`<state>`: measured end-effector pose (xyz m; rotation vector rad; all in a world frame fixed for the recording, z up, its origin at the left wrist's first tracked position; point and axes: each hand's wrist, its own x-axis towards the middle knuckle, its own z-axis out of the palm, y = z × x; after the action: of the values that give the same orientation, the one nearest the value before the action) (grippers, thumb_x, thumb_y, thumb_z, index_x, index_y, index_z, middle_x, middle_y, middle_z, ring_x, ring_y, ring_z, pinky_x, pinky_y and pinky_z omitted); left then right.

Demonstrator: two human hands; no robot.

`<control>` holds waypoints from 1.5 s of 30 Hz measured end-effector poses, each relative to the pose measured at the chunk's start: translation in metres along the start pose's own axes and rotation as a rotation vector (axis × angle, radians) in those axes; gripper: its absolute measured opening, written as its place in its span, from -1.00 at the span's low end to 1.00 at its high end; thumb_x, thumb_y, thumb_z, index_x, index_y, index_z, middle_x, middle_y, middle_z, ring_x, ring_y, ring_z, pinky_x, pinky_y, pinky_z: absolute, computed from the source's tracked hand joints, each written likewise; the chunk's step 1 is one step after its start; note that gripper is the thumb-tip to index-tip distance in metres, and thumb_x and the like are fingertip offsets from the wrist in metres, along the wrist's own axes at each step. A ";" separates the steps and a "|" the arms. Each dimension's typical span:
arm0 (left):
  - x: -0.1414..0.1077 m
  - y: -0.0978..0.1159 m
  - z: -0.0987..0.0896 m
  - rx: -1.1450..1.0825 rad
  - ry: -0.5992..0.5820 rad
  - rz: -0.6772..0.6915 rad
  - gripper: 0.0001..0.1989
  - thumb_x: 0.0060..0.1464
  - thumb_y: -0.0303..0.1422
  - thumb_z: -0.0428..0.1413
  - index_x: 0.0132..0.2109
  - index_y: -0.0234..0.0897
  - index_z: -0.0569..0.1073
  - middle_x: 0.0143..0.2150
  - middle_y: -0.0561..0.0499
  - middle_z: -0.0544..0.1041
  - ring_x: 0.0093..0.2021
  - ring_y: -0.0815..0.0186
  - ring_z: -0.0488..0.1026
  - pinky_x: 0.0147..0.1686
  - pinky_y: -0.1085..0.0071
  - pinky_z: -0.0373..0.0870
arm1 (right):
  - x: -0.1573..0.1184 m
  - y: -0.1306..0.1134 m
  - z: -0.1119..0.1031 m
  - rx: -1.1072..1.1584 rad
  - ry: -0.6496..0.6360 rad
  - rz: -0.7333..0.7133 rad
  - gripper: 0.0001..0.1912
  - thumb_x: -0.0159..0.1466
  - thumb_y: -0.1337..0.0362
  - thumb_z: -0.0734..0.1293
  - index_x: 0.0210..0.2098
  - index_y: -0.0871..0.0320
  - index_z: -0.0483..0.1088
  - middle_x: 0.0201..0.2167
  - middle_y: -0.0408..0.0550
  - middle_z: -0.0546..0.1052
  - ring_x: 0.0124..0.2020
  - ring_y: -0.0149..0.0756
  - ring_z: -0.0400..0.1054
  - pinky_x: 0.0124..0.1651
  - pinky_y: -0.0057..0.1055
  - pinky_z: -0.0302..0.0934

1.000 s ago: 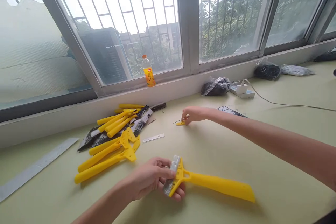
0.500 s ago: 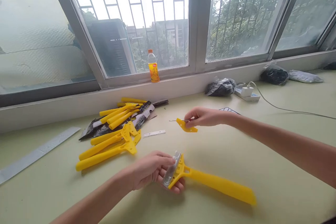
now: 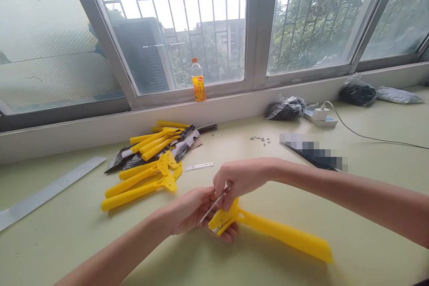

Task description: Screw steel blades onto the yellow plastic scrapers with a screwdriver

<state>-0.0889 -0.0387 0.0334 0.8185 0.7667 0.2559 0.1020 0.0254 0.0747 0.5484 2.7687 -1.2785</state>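
Note:
My left hand [image 3: 194, 210] grips the wide head of a yellow plastic scraper [image 3: 278, 232], whose long handle lies on the table pointing right. Directly above the head, my right hand [image 3: 239, 178] pinches a thin metal screwdriver [image 3: 212, 208] and presses a small yellow cover piece [image 3: 221, 220] onto the scraper's head. The two hands touch over the head, so the blade is hidden.
A pile of yellow scrapers [image 3: 147, 174] and black packets lies to the left. Nearby are a loose metal blade [image 3: 199, 166], a steel ruler [image 3: 47, 193], small screws [image 3: 261, 139], a dark flat object [image 3: 313, 153], black bags [image 3: 284, 108], a power strip [image 3: 320, 116] and an orange drink bottle [image 3: 198, 80].
My right hand picked up the small yellow piece and screwdriver from the table's middle and brought them back onto the scraper head in my left hand. The blade is now covered.

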 end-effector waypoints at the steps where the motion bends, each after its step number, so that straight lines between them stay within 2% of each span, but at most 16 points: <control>1: 0.000 -0.001 -0.001 -0.008 -0.007 0.001 -0.48 0.27 -0.08 -0.01 -0.14 -0.55 0.53 -0.19 -0.40 0.62 -0.20 0.05 0.63 -0.12 0.22 0.55 | -0.001 0.001 0.001 -0.010 0.017 -0.005 -0.82 0.18 0.19 0.50 -0.27 0.15 0.65 -0.37 -0.20 0.55 -0.34 -0.42 0.34 -0.35 -0.58 0.14; 4: 0.000 -0.002 -0.004 -0.013 -0.031 0.017 -0.39 0.26 0.03 -0.02 -0.13 -0.56 0.53 -0.18 -0.43 0.62 -0.19 0.02 0.63 -0.09 0.17 0.55 | -0.007 0.001 0.004 -0.050 0.085 -0.031 -0.84 0.17 0.22 0.52 -0.27 0.13 0.65 -0.36 -0.18 0.53 -0.35 -0.43 0.33 -0.37 -0.58 0.12; 8: -0.002 -0.001 -0.002 -0.003 0.010 0.021 -0.33 0.27 0.09 -0.07 -0.09 -0.56 0.53 -0.20 -0.40 0.63 -0.22 0.04 0.63 -0.17 0.22 0.56 | -0.016 0.000 0.014 -0.079 0.167 -0.060 -0.80 0.16 0.28 0.54 -0.20 0.10 0.66 -0.25 -0.13 0.54 -0.32 -0.41 0.36 -0.34 -0.56 0.16; 12: -0.004 0.001 0.001 0.024 -0.005 0.011 -0.27 0.25 0.13 -0.07 0.00 -0.57 0.51 -0.13 -0.41 0.62 -0.22 0.07 0.63 -0.18 0.25 0.56 | -0.025 0.002 0.024 -0.071 0.240 -0.034 -0.75 0.22 0.22 0.51 -0.10 0.03 0.65 -0.16 -0.07 0.53 -0.29 -0.40 0.37 -0.31 -0.53 0.17; 15: -0.005 0.002 0.002 0.049 -0.019 0.024 -0.27 0.25 0.13 -0.06 0.02 -0.56 0.51 -0.11 -0.42 0.62 -0.21 0.08 0.63 -0.18 0.26 0.56 | -0.030 0.008 0.030 -0.038 0.311 -0.098 -0.71 0.25 0.20 0.48 -0.03 0.01 0.62 -0.17 -0.06 0.53 -0.35 -0.43 0.32 -0.34 -0.52 0.15; 17: -0.005 0.002 0.004 0.061 0.011 0.010 -0.29 0.24 0.12 -0.03 -0.02 -0.57 0.52 -0.13 -0.43 0.62 -0.22 0.08 0.64 -0.19 0.27 0.57 | -0.035 0.011 0.031 -0.005 0.445 -0.164 -0.77 0.27 0.16 0.46 -0.11 0.09 0.64 -0.27 -0.08 0.51 -0.44 -0.46 0.24 -0.40 -0.50 0.10; 19: -0.006 0.002 0.005 0.087 0.052 0.000 -0.36 0.24 0.05 0.04 -0.05 -0.58 0.54 -0.16 -0.43 0.63 -0.25 0.10 0.65 -0.20 0.29 0.58 | -0.043 0.014 0.033 0.009 0.677 -0.158 -0.70 0.31 0.07 0.41 -0.33 0.19 0.62 -0.45 -0.14 0.41 -0.52 -0.48 0.12 -0.46 -0.47 0.02; 21: -0.006 0.001 0.006 0.125 0.085 0.012 -0.47 0.24 -0.06 0.11 -0.05 -0.56 0.55 -0.19 -0.40 0.64 -0.28 0.14 0.65 -0.22 0.32 0.58 | -0.053 0.017 0.035 0.018 0.904 -0.022 -0.54 0.35 -0.03 0.34 -0.47 0.21 0.51 -0.59 -0.23 0.23 -0.56 -0.47 0.01 -0.50 -0.45 -0.06; 22: -0.007 0.001 0.007 0.145 0.092 0.025 -0.52 0.23 -0.10 0.15 -0.04 -0.54 0.55 -0.20 -0.39 0.65 -0.28 0.15 0.65 -0.22 0.32 0.58 | -0.059 0.018 0.036 0.031 0.965 0.083 -0.49 0.37 -0.08 0.30 -0.49 0.20 0.47 -0.62 -0.25 0.16 -0.57 -0.46 -0.01 -0.51 -0.44 -0.09; 23: -0.007 0.000 0.007 0.164 0.095 0.038 -0.55 0.21 -0.14 0.17 -0.03 -0.52 0.55 -0.19 -0.37 0.65 -0.28 0.16 0.65 -0.22 0.33 0.58 | -0.065 0.019 0.039 0.052 0.970 0.191 -0.46 0.37 -0.13 0.26 -0.50 0.18 0.46 -0.63 -0.26 0.12 -0.57 -0.45 -0.02 -0.51 -0.43 -0.12; 25: -0.007 -0.001 0.008 0.197 0.092 0.059 -0.57 0.18 -0.15 0.21 -0.02 -0.48 0.56 -0.18 -0.34 0.66 -0.29 0.18 0.65 -0.21 0.35 0.58 | -0.073 0.020 0.047 0.113 0.854 0.374 -0.42 0.34 -0.20 0.25 -0.49 0.17 0.46 -0.64 -0.26 0.10 -0.58 -0.43 -0.01 -0.53 -0.42 -0.15; 28: -0.008 -0.003 0.010 0.232 0.077 0.096 -0.56 0.14 -0.12 0.25 -0.04 -0.45 0.57 -0.19 -0.31 0.66 -0.30 0.17 0.65 -0.20 0.35 0.57 | -0.075 0.018 0.061 0.224 0.668 0.485 -0.40 0.28 -0.24 0.30 -0.52 0.17 0.48 -0.64 -0.21 0.21 -0.58 -0.42 0.03 -0.51 -0.41 -0.12; 33: -0.009 -0.004 0.012 0.260 0.059 0.133 -0.61 0.11 -0.16 0.27 -0.08 -0.43 0.58 -0.19 -0.29 0.65 -0.27 0.18 0.64 -0.23 0.37 0.55 | -0.063 0.008 0.074 0.342 0.633 0.409 -0.41 0.26 -0.19 0.33 -0.58 0.19 0.50 -0.63 -0.13 0.36 -0.57 -0.43 0.00 -0.49 -0.38 -0.13; 38: -0.007 -0.008 0.013 0.265 0.160 0.176 -0.65 0.12 -0.20 0.26 -0.09 -0.43 0.56 -0.22 -0.28 0.65 -0.25 0.13 0.64 -0.24 0.33 0.54 | -0.058 0.009 0.075 0.487 0.581 0.437 -0.44 0.18 -0.21 0.41 -0.57 0.18 0.43 -0.65 -0.21 0.25 -0.57 -0.45 -0.03 -0.51 -0.40 -0.20; 42: -0.004 -0.008 0.020 0.309 0.232 0.286 -0.59 0.11 -0.15 0.27 -0.04 -0.41 0.56 -0.19 -0.25 0.65 -0.27 0.13 0.63 -0.28 0.33 0.52 | -0.056 0.003 0.074 0.588 0.557 0.327 -0.48 0.19 -0.20 0.41 -0.47 0.19 0.49 -0.55 -0.15 0.41 -0.50 -0.39 0.21 -0.46 -0.43 -0.01; 45: -0.006 -0.004 0.030 0.335 0.238 0.446 -0.55 0.11 -0.11 0.28 -0.03 -0.41 0.56 -0.15 -0.25 0.64 -0.26 0.14 0.61 -0.22 0.27 0.52 | -0.056 -0.004 0.072 0.543 0.627 0.187 -0.56 0.19 -0.12 0.44 -0.40 0.18 0.51 -0.45 -0.11 0.48 -0.42 -0.35 0.28 -0.40 -0.44 0.08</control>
<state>-0.0729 -0.0613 0.0467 1.2931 0.8556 0.6441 0.1455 -0.0470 0.0404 1.4188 2.6451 -2.1120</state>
